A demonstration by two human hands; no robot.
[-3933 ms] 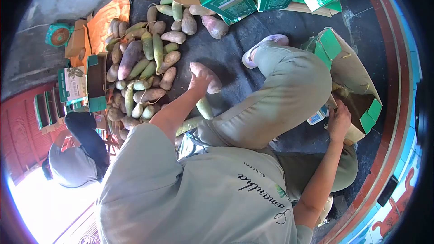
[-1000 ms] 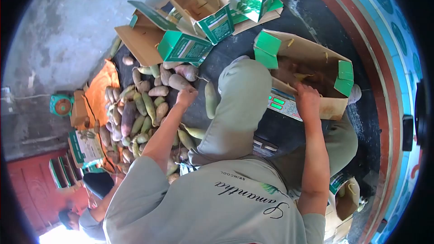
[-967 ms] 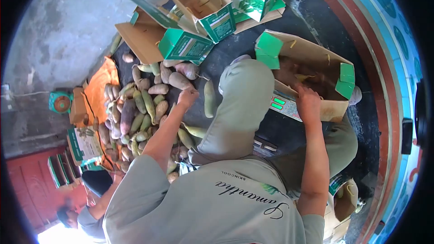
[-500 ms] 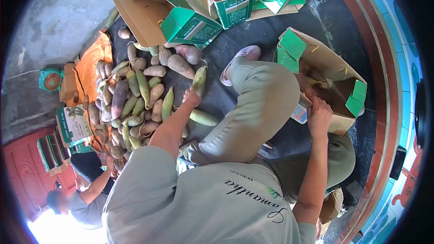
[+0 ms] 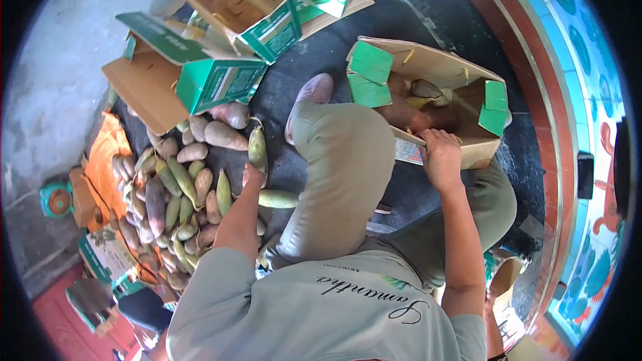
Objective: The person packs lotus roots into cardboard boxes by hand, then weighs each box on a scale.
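A seated person's left hand (image 5: 253, 175) closes around a green gourd (image 5: 257, 148) at the edge of a pile of gourds (image 5: 177, 190) on the dark floor mat (image 5: 321, 53). The right hand (image 5: 441, 157) grips the rim of an open cardboard box (image 5: 435, 70) holding produce.

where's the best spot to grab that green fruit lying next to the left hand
Take the green fruit around its thick middle, coming down from above. It lies flat on the dark mat, apart from the heap, with its long sides open to the fingers; its ends taper and would probably slip. The left hand is right beside it.
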